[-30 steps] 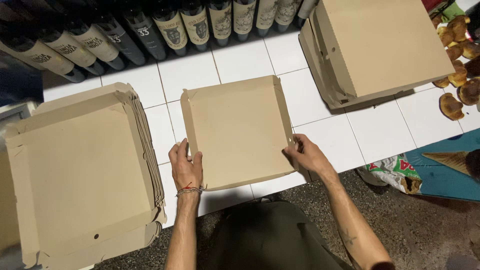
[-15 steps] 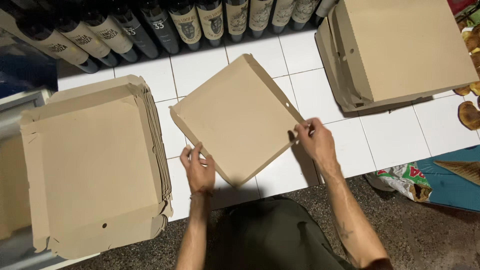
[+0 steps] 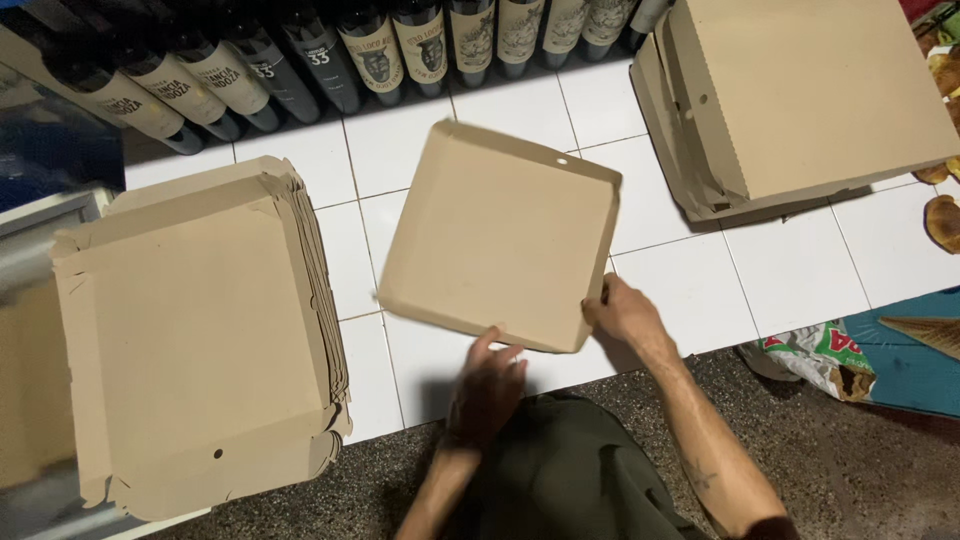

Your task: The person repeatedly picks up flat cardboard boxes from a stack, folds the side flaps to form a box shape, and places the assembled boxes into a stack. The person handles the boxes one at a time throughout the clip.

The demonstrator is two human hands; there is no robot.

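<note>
A folded brown cardboard box tray (image 3: 500, 235) lies tilted on the white tiled counter (image 3: 690, 290), turned at an angle. My right hand (image 3: 625, 318) grips its near right corner. My left hand (image 3: 487, 385), blurred with fingers apart, hovers just below the tray's near edge and holds nothing.
A stack of flat unfolded cardboard blanks (image 3: 195, 330) lies at the left. A pile of folded boxes (image 3: 810, 95) sits at the back right. Dark wine bottles (image 3: 360, 45) line the back. A colourful bag (image 3: 820, 355) and a blue surface (image 3: 910, 350) are at the right.
The tray has been rotated clockwise and shifted to the right. My left hand let go of its left edge and dropped toward me; my right hand kept its corner.
</note>
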